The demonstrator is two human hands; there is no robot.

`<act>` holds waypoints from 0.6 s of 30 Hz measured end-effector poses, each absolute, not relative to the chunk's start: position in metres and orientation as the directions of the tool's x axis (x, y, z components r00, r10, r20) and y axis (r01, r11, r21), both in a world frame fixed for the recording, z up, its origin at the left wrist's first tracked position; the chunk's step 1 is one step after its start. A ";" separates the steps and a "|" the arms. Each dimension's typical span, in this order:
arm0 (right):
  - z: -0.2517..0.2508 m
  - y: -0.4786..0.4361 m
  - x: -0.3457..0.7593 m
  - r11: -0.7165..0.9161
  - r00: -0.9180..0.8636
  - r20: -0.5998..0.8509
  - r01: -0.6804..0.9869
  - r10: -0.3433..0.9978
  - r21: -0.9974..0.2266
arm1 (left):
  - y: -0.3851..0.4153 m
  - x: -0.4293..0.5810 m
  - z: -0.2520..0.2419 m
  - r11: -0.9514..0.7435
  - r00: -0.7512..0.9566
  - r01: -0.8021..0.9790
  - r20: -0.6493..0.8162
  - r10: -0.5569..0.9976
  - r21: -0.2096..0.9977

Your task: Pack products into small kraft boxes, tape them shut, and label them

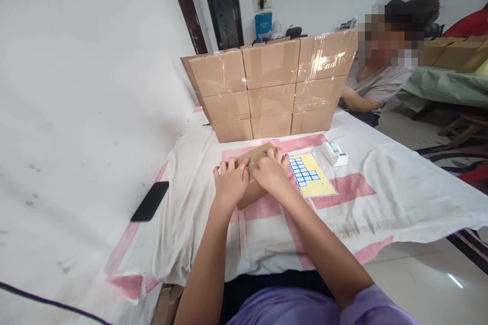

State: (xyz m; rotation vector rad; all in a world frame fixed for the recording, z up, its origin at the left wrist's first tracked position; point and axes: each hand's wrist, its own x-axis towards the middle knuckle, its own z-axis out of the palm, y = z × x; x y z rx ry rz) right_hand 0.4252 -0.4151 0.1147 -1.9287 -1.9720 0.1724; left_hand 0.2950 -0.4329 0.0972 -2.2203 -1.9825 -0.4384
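Hands (232, 183) on small cardboard box (252, 193), fingers bent, grip unclear; yellow sheet (314, 183) beside.

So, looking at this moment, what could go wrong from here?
Both the left hand and right hand are on the small cardboard box; pressing too hard might dent it. The yellow sticker sheet lies close beside the right hand, so a sideways move could nudge it. The cloth is rumpled and might bunch if the box slides.
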 end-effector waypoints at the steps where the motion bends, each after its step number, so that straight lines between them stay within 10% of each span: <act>1: 0.116 -0.419 0.422 0.029 0.035 0.198 0.950 0.980 -0.311 | -0.433 0.295 0.097 -0.127 0.093 0.987 0.306 0.948 0.094; 14: 0.110 -0.445 0.444 0.070 0.093 0.424 0.933 0.901 -0.353 | -0.433 0.294 0.094 -0.128 0.083 0.984 0.319 0.944 0.121; 18: 0.109 -0.432 0.436 0.299 -0.130 0.513 0.918 0.849 -0.261 | -0.432 0.294 0.094 -0.129 0.084 0.984 0.326 0.942 0.120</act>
